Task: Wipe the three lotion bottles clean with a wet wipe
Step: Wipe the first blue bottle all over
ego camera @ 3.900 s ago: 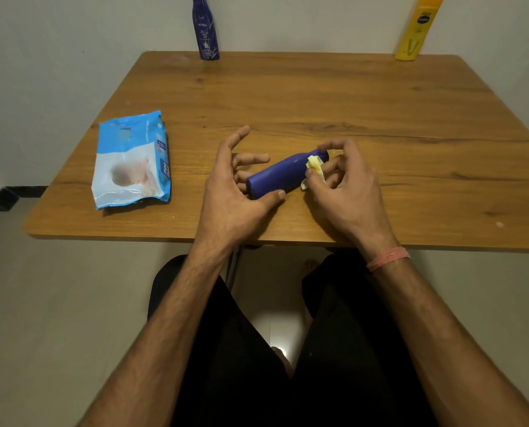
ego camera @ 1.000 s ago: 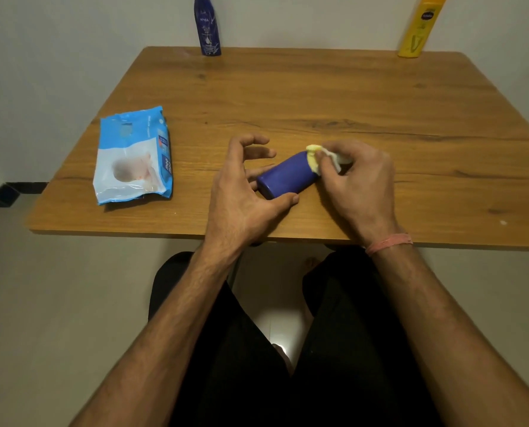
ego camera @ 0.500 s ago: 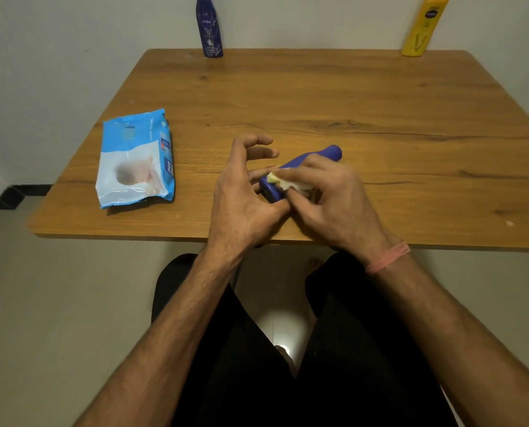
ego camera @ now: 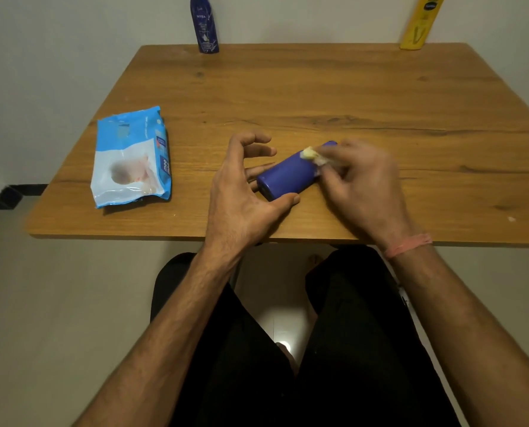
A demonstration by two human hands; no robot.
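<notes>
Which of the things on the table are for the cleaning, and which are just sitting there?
For the cleaning: lying blue bottle, wet wipe, tall blue bottle, yellow bottle, left hand, right hand.

Just sitting there: wipes packet and table.

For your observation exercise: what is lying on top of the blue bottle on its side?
A crumpled wet wipe sits on the blue bottle, pinched by the right hand. The hand covers the bottle's cap end.
</notes>
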